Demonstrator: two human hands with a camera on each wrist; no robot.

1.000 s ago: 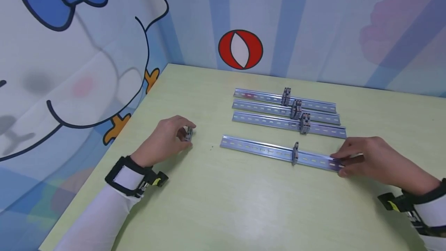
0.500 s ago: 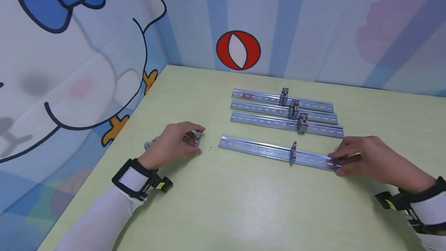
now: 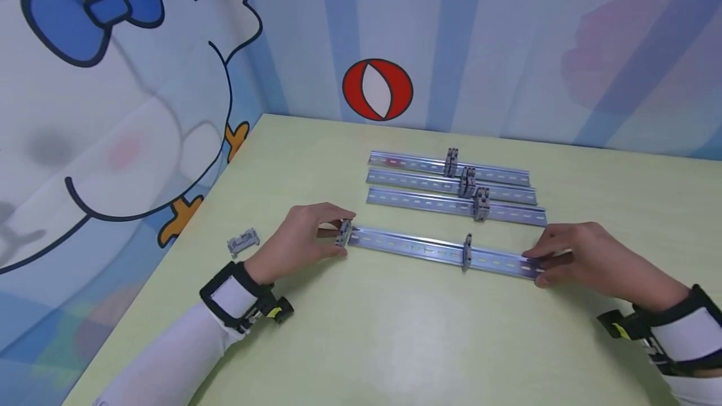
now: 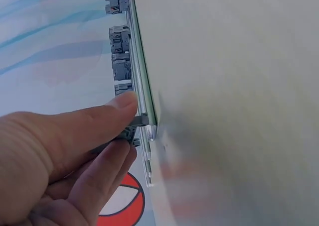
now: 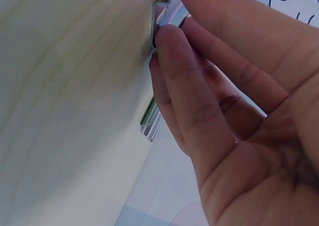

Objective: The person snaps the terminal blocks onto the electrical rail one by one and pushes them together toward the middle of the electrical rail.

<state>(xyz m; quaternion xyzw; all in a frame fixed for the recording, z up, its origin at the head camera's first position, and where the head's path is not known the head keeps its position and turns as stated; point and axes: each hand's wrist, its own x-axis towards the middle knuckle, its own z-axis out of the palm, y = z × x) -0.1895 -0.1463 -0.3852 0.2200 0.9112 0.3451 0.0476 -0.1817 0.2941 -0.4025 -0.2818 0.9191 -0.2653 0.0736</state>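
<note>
My left hand (image 3: 299,237) pinches a small grey terminal block (image 3: 343,233) between thumb and fingers, at the left end of the front metal DIN rail (image 3: 406,245). In the left wrist view that terminal block (image 4: 130,131) meets the rail's end; whether it is clipped on, I cannot tell. My right hand (image 3: 592,259) grips the rail's right end, and its fingers wrap the rail (image 5: 172,12) in the right wrist view. Another terminal block (image 3: 467,252) stands upright on this rail, right of its middle. A loose grey terminal block (image 3: 243,242) lies on the table behind my left wrist.
Behind the front rail lie a back rail (image 3: 406,160), a middle rail (image 3: 406,178) and a nearer rail (image 3: 406,198), roughly parallel, each carrying terminal blocks right of centre. A printed wall (image 3: 485,36) borders the pale table (image 3: 406,331) at the back and left.
My left hand has moved right with its terminal block, up to the rail's left end. The loose block behind it has come into full view. My right hand keeps its hold on the rail.
</note>
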